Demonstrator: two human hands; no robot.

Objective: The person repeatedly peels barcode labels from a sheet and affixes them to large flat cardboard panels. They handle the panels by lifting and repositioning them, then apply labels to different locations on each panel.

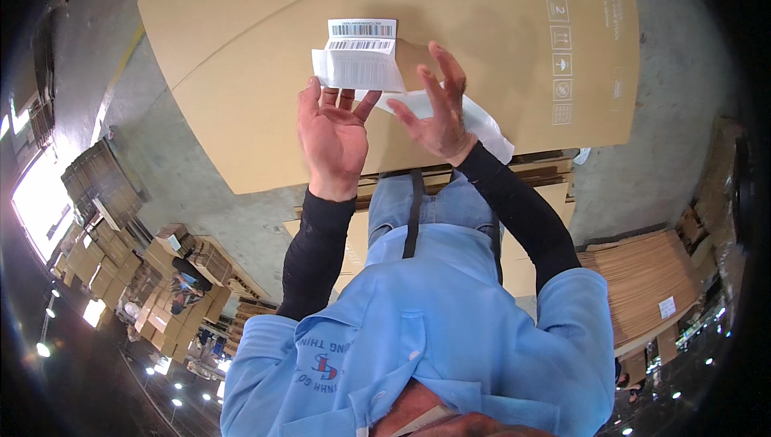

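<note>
A flat brown cardboard sheet (265, 51) spreads out in front of me, with printed handling symbols along its right side. Above it, my left hand (333, 136) is palm up and holds a white barcode label (361, 71) by its lower left edge. The fingertips go under the label and are partly hidden. The label is creased, with its upper part tilted away. My right hand (440, 112) is just right of the label, fingers spread and holding nothing I can see. Beneath the right wrist lies a white paper strip (484, 125), running behind the hand toward the label.
More cardboard (530, 204) is stacked under the sheet's near edge, close to my legs. At the right is a tall stack of brown sheets (638, 284). Boxes (177, 308) on pallets and another person (189, 288) are at the lower left. Grey concrete floor (193, 196) surrounds the work.
</note>
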